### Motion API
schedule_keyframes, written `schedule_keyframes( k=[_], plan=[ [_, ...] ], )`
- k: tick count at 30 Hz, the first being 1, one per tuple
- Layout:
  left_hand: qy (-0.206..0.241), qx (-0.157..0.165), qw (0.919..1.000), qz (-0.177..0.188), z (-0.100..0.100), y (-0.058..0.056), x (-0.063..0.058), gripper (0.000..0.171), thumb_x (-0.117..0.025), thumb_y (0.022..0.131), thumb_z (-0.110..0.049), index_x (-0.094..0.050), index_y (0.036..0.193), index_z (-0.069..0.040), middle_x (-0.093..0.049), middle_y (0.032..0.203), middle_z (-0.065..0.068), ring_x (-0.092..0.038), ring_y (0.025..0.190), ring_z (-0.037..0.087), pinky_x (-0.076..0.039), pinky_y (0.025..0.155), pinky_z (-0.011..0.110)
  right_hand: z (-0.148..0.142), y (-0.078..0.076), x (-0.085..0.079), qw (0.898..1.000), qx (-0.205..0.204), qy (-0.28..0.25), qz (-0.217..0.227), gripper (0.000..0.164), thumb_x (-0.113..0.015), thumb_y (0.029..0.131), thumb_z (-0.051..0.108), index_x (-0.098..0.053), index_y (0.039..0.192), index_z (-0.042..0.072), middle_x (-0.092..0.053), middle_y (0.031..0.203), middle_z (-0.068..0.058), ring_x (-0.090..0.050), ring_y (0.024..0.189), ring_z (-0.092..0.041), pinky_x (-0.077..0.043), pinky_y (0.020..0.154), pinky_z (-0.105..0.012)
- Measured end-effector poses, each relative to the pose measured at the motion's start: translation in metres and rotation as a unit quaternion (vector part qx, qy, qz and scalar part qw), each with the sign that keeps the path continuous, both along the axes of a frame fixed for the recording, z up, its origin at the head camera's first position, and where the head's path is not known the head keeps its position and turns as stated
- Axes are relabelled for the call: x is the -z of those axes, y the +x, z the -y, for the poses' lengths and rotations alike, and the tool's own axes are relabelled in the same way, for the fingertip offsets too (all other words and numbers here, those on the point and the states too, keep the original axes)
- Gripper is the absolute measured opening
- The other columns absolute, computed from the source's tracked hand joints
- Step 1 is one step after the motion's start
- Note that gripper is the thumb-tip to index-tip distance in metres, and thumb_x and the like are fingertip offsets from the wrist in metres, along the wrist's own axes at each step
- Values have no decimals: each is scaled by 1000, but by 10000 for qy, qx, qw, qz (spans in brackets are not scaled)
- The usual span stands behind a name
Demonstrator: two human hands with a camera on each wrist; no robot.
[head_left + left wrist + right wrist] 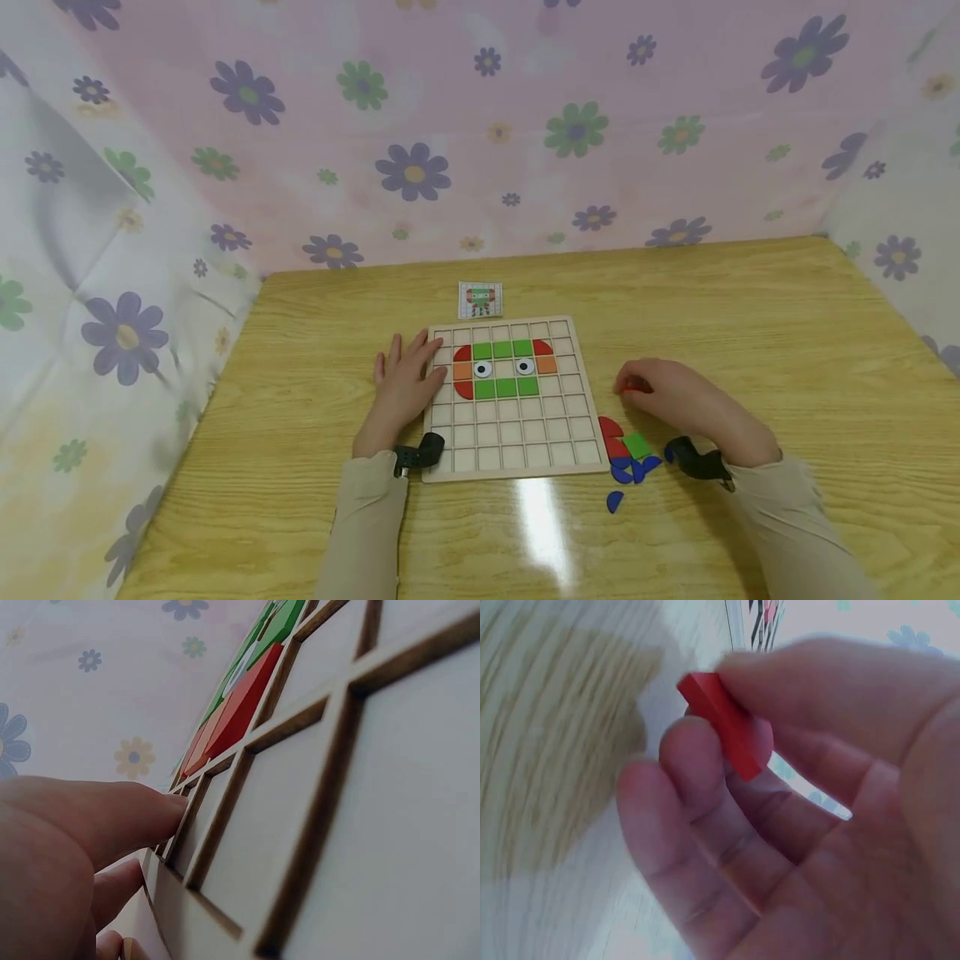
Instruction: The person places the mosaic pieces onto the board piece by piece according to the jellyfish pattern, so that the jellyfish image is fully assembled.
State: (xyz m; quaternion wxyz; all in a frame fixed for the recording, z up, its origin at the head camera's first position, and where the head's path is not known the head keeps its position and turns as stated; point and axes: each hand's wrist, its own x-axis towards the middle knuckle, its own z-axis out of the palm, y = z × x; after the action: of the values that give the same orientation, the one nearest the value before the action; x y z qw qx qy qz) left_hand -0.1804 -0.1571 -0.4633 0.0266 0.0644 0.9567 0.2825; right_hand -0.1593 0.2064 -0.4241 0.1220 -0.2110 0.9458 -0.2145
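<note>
A: What lies closest on the wood-grain table [262, 517]?

B: A lone blue piece [615, 502], then the near rim of the wooden grid board [517, 476]. Just beside the board's near right corner is a cluster of red pieces [611, 427], a green square [637, 445] and more blue pieces [621, 476]

A: And the right hand [671, 396]?

B: A little farther, to the right of the board and apart from it. Its bent thumb and fingers pinch a small red block [727, 724], partly covering its outline

A: The left hand [405, 385]?

B: Spread wide, nothing in its grasp. It rests over the board's left edge, fingers extended

A: What sits in the grid?

B: A row of green tiles [506, 387], then two round eye pieces [524, 367] flanked by orange tiles [547, 364], and another green row beyond. Red quarter-rounds [462, 390] sit at both left corners of this pattern and at its far right one

A: Past the board?

B: A small printed card [480, 300] showing a red and green figure, just beyond the far edge; behind the table, a pink flowered cloth [465, 92]
</note>
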Motion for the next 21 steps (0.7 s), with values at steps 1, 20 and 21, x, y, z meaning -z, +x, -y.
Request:
schedule_keyframes(
  k=[1,20,21],
  plan=[
    [7,2,10000,-15,0,0,0,47,-49,89,-32,-43,134,-21,-23,146,0,2,134,33,8,100,53,1,0,0,10000,40,-10,-33,5,-59,85,14,-61,90,15,-58,83,6,-52,75,-11,-43,68,-34],
    [13,-39,10000,34,0,0,0,46,-48,89,-34,-43,134,-23,-23,146,-2,2,134,31,8,100,53,42,-13,-2,9987,336,-386,-66,6,-64,82,22,-65,86,17,-60,78,9,-53,73,-10,-43,67,-31],
    [14,-46,10000,12,0,0,0,46,-48,89,-34,-43,134,-23,-23,146,-2,2,134,31,8,100,53,44,-14,-3,9986,317,-405,-78,7,-64,82,22,-65,87,17,-60,78,9,-53,73,-10,-43,68,-31]
  ],
)
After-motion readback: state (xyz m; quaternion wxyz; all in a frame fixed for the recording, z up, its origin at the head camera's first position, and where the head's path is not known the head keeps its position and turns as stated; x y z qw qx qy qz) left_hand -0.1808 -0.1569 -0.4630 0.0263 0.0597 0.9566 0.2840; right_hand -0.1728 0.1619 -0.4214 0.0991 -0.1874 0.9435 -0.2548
